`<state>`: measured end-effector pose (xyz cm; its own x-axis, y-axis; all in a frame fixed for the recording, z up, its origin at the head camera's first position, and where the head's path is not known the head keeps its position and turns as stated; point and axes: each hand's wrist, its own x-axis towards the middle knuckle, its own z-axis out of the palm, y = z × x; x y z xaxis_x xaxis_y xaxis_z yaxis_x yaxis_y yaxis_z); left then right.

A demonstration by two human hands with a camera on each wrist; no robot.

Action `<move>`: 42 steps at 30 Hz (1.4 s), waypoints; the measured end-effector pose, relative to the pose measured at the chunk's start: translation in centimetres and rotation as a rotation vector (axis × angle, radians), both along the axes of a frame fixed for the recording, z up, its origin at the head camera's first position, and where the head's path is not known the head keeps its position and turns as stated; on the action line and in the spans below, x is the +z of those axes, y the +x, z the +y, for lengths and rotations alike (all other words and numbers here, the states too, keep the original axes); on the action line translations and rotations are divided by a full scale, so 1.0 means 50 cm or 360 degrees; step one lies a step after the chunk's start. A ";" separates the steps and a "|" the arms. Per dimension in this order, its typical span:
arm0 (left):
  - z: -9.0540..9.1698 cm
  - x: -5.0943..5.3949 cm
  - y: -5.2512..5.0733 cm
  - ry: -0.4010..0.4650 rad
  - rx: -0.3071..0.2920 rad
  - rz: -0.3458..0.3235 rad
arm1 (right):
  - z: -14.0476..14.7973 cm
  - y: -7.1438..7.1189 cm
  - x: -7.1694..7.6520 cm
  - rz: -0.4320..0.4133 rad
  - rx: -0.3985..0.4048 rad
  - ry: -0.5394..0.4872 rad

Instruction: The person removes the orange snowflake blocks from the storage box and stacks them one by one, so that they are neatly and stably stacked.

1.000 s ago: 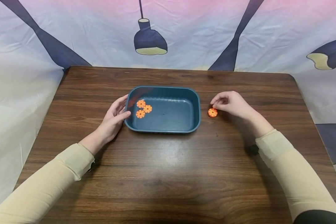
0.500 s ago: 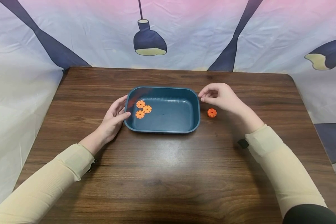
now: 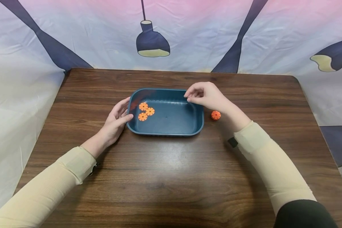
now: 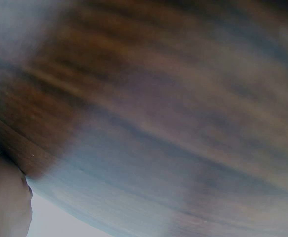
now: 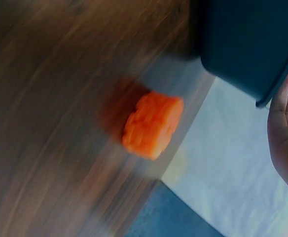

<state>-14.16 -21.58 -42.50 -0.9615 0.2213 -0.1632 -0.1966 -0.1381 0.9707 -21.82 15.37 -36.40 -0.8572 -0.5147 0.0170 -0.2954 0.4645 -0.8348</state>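
Observation:
A dark teal plastic box [image 3: 166, 125] stands on the table; my left hand [image 3: 114, 122] grips its left end, thumb at the rim and fingers along the outer wall. Three orange notched discs [image 3: 149, 111] lie inside, toward the left. Over the box's back right corner is my right hand [image 3: 205, 95], thumb and index fingertips close together; whether anything sits between them is hidden. Just right of the box is a short stack of orange discs [image 3: 216, 115], whose notched side [image 5: 149, 123] shows in the right wrist view. In the left wrist view there is mostly blurred tabletop.
The brown wood-grain table [image 3: 165, 177] ends at a back edge against a hanging cloth [image 3: 188, 38] printed with lamps. Both forearms lie over the table from the near side.
My right hand has moved left from the disc stack, over the box's right rim, to above its back right corner. The left hand, the box and its discs stay put.

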 end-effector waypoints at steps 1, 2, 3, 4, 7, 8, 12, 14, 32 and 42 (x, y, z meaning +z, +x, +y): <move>0.000 0.000 0.000 -0.0001 0.0000 -0.0001 | -0.006 -0.001 -0.001 -0.0004 0.0015 -0.0007; 0.000 -0.001 0.000 -0.0003 0.0001 -0.0002 | -0.011 -0.002 -0.002 -0.0009 0.0030 -0.0010; 0.000 -0.001 0.001 -0.0003 0.0000 -0.0001 | -0.017 -0.003 -0.003 -0.0018 0.0042 -0.0013; 0.001 -0.001 0.001 -0.0003 0.0000 0.0001 | -0.023 -0.004 -0.005 -0.0027 0.0053 -0.0015; 0.001 -0.002 0.001 0.0000 0.0001 0.0010 | -0.040 -0.007 -0.009 -0.0041 0.0083 -0.0016; 0.001 -0.003 0.001 0.0002 0.0001 0.0014 | -0.046 -0.008 -0.010 -0.0040 0.0093 -0.0009; 0.001 -0.004 0.000 0.0009 0.0004 0.0032 | -0.071 -0.011 -0.016 -0.0030 0.0133 0.0007; 0.001 -0.005 -0.001 0.0009 0.0003 0.0040 | -0.082 -0.011 -0.019 -0.0032 0.0151 0.0009; 0.004 -0.004 -0.002 0.0023 0.0006 0.0067 | -0.157 -0.020 -0.064 -0.0072 0.0314 0.0097; 0.004 -0.004 0.001 0.0020 0.0010 0.0051 | -0.189 -0.019 -0.075 -0.0054 0.0358 0.0213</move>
